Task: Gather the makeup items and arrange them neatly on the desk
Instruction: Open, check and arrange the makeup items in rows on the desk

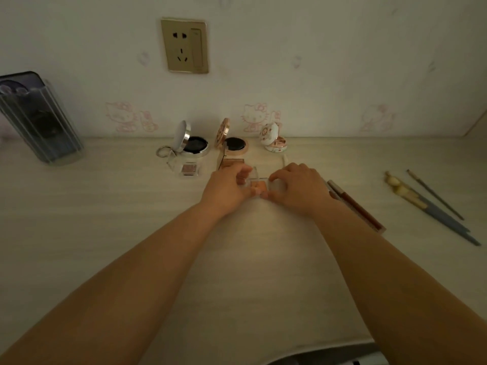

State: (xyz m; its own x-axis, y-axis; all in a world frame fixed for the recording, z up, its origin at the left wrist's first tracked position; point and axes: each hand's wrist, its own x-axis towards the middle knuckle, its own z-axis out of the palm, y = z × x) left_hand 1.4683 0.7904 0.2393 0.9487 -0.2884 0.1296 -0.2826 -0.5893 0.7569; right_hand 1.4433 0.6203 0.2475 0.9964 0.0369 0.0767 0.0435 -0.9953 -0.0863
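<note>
No lettering, brand name or number can be read anywhere in this dim view. The wall point(316, 75) carries only faint pink cartoon cat decals point(254, 117), without legible words. The wall socket point(185, 46) shows no readable markings, and the open compacts point(196, 143) on the desk point(105, 206) bear patterns only.

So on the pale wood-grain table point(105, 233), three open round compacts sit in a row along the back wall: silver compact point(193, 143) left, gold compact point(234, 144) middle, small white floral case point(272, 139) right. A clear square eyeshadow pot point(187, 168) sits just in front of the silver one. Far left stands a ribbed clear plastic holder point(39, 119). Brushes and pencils point(432, 204) lie off to the right.
</note>
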